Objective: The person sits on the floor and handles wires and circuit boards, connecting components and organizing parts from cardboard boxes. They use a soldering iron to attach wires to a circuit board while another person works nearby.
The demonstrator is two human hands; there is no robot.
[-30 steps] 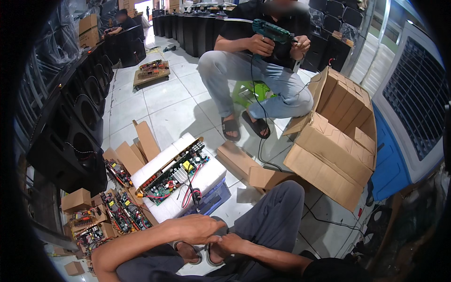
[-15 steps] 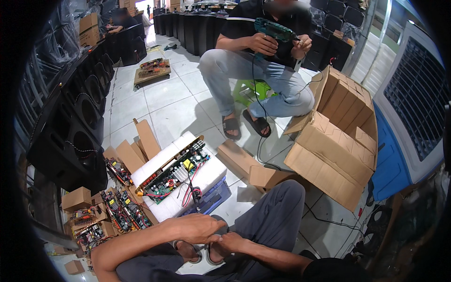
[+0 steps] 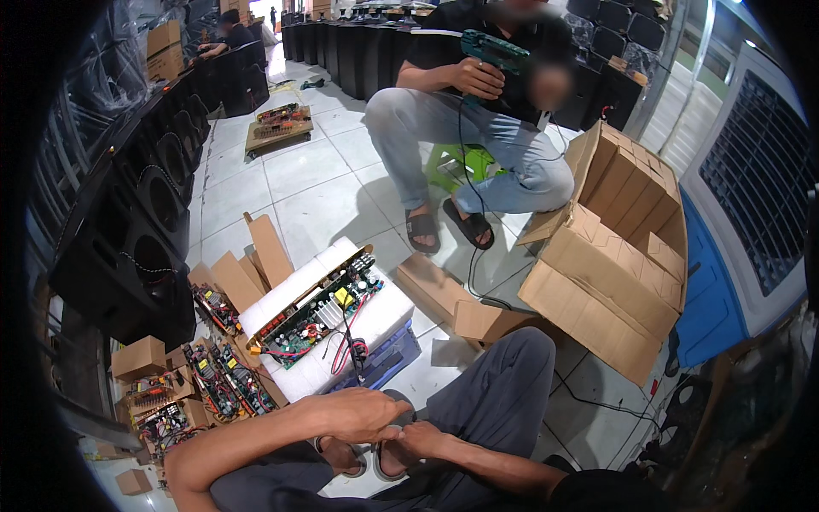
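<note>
My left hand (image 3: 368, 415) and my right hand (image 3: 423, 440) meet in front of my lower legs, fingers curled closed. Whatever they hold, if anything, is hidden. Just beyond them, a green amplifier circuit board (image 3: 328, 309) with silver heatsinks and a yellow transformer rests on a white foam block (image 3: 294, 386). Red and black wires (image 3: 348, 346) hang from the board over the foam. Under the block stands a blue-purple crate (image 3: 388, 360). Neither hand touches the board.
Opposite me, a seated person holds a teal power drill (image 3: 495, 53). A large open carton (image 3: 597, 294) with smaller boxes stands at right, beside an air cooler (image 3: 751, 179). More circuit boards (image 3: 226, 380) and black speaker cabinets (image 3: 128, 273) are at left. A black cord (image 3: 610, 405) crosses the floor.
The other person's free hand has shifted from the drill's tip to slightly higher and is blurred. My hands and the circuit board stay in place.
</note>
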